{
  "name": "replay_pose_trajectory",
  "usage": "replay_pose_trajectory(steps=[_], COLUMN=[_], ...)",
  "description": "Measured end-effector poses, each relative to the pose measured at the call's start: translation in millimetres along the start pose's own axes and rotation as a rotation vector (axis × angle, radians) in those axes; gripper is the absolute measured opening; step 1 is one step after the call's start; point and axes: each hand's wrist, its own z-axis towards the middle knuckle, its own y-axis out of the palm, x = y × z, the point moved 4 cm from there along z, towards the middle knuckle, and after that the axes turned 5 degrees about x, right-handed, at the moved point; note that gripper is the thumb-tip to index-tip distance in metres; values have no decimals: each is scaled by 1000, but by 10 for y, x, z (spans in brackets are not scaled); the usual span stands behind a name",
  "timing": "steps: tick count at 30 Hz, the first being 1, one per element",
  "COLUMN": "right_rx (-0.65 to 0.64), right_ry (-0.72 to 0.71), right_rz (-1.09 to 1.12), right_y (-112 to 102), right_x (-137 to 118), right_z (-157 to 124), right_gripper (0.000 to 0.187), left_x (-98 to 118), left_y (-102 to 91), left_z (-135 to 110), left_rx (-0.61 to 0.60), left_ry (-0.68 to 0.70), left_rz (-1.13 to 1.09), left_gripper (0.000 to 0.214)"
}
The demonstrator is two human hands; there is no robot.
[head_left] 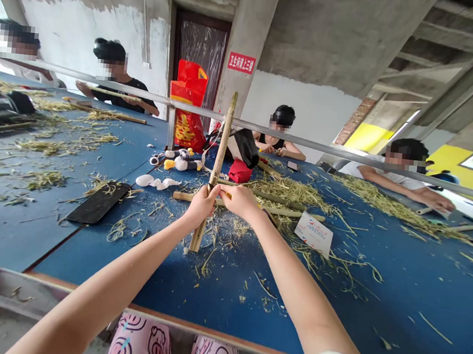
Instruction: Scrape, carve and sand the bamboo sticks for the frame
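Head view: pink pig-print trousers (138, 344) sit at the near edge of a blue worktable (11, 232). The left hand (202, 206) has its fingers closed around a tilted bamboo pole (221, 147), whose lower end reaches the tabletop among bamboo shavings (214, 228). The right hand (244, 202) is curled tight just beside it, gripping a small object with a yellow end (226, 195), too hidden to name. A second bamboo stick (283, 211) lies crosswise behind the hands, near a white printed card (314, 234). Farther off, a red bag (189, 104) stands before a doorway, and a co-worker in black (121, 89) holds a long stick across the table.
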Motion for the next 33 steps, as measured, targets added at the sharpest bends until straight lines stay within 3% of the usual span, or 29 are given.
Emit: replay_pose_trajectory(steps=[8,10,13,16,19,23,27,33], right_rx=[176,228,255,92,47,156,208,411], right_ry=[168,265,444,549,581,510,319,305], right_rz=[-214,-245,-247,-225,-250,-253,-31,73], right_y=[-72,-211,-409,-372,-241,-110,58,90], right_x=[-15,211,774,1292,1497,1340,1061,954], right_z=[-6,-27,-188,-559,-1004,-1245,-1072,-886], right_gripper=[55,57,55,47,38,41,33,12], left_x=[4,9,9,5,-2,-5,-3,-12], left_y=[-2,-9,-24,-43,-60,-83,-121,-181], left_z=[18,21,28,34,32,-3,-56,-53], left_rx=[4,-17,-46,-69,-110,-197,-255,-237], left_ry=[39,24,-6,-20,-39,-81,-113,-196], left_rz=[-29,-53,-94,-151,-233,-363,-458,-463], left_gripper=[38,38,38,38,36,35,34,30])
